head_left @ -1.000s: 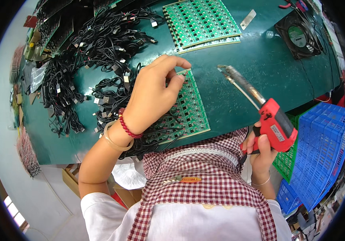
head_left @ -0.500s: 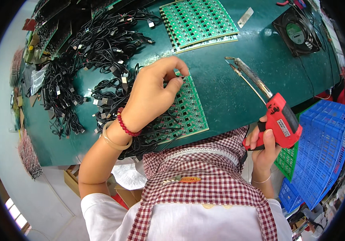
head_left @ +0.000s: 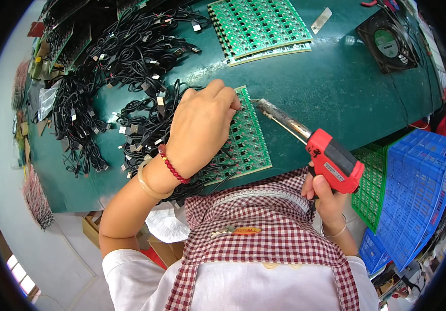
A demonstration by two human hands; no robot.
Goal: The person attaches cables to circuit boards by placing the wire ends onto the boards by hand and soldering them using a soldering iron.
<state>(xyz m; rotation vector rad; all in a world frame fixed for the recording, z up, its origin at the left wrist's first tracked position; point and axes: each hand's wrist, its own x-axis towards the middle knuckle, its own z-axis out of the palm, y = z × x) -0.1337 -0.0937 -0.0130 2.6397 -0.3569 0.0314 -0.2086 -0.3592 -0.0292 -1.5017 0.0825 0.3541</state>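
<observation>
In my right hand (head_left: 326, 197) is a red and black soldering gun (head_left: 337, 160), my fingers wrapped round its grip. Its metal barrel points up and left, with the tip close to the top right edge of a green circuit board panel (head_left: 254, 137). Over the upper part of that panel, my left hand (head_left: 204, 119) has its thumb and fingers pinched together near the same edge. What lies between those fingertips is hidden. Several black cables (head_left: 210, 173) run beneath my left hand onto the panel, which lies flat at the table's near edge.
Heaps of black USB cables (head_left: 134, 52) cover the table's left side. A stack of green panels (head_left: 262, 26) lies at the back, beside a small metal strip (head_left: 321, 20). A black fan (head_left: 389, 41) stands far right. Blue plastic crates (head_left: 415, 192) stand right of the table.
The soldering gun has moved left and down, bringing its tip near the panel's edge. My left hand has turned slightly, its fingers now closed lower over the panel.
</observation>
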